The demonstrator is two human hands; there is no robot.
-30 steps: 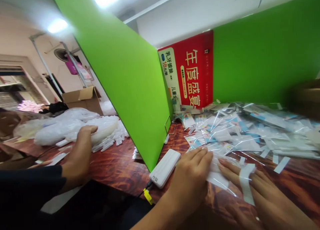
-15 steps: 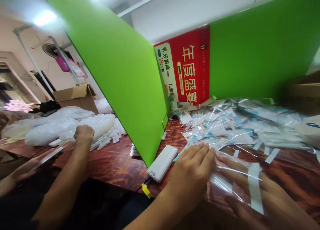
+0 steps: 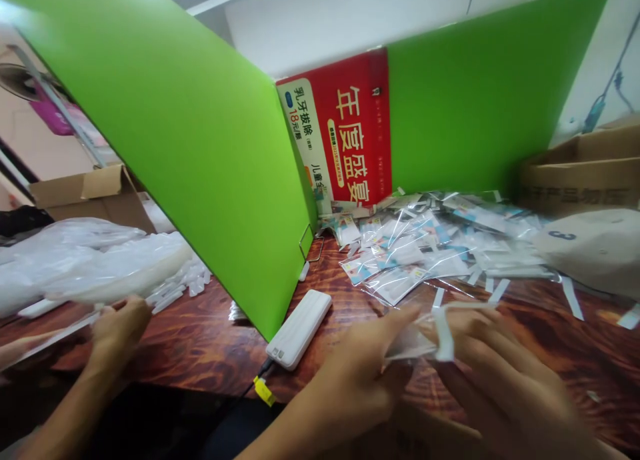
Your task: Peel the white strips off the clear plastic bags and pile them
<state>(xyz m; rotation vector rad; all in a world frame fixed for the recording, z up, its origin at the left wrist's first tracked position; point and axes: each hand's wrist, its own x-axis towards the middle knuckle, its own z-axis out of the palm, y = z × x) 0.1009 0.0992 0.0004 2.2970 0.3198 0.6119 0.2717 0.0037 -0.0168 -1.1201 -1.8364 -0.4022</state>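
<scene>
A red poster (image 3: 357, 137) stands at twelve o'clock between two green divider boards (image 3: 190, 160); its big yellow characters read 年度盛宴, and a pale strip down its left edge carries 乳牙拔除 with "18元" in red. At two o'clock a brown cardboard box (image 3: 580, 173) bears a row of printed characters too blurred to read. Below it, at three o'clock, a pale cap (image 3: 593, 247) shows a dark "3".

The person's left hand (image 3: 357, 373) comes in from six o'clock, palm down, fingers stretched toward one o'clock. Its thumb and forefinger pinch the near edge of a small clear plastic sleeve (image 3: 407, 343), which is held just above the wooden table (image 3: 210, 333) at about five o'clock. The right hand (image 3: 493, 360) enters from four o'clock, its fingers curled round the sleeve's other end, where a white paper strip (image 3: 443, 327) folds over the fingertips. Both hands are blurred, so the exact finger contact on the right cannot be told.

Just beyond the hands, toward one o'clock, lies a heap of packed sleeves (image 3: 425, 247) with blue and white printed cards inside; their print is too small to read. A white power bank (image 3: 299, 328) lies at seven o'clock from the poster, its cable tagged yellow.

At nine o'clock, beyond the divider, another person's hand (image 3: 120, 320) pinches clear film beside bulging plastic bags (image 3: 90, 257).
</scene>
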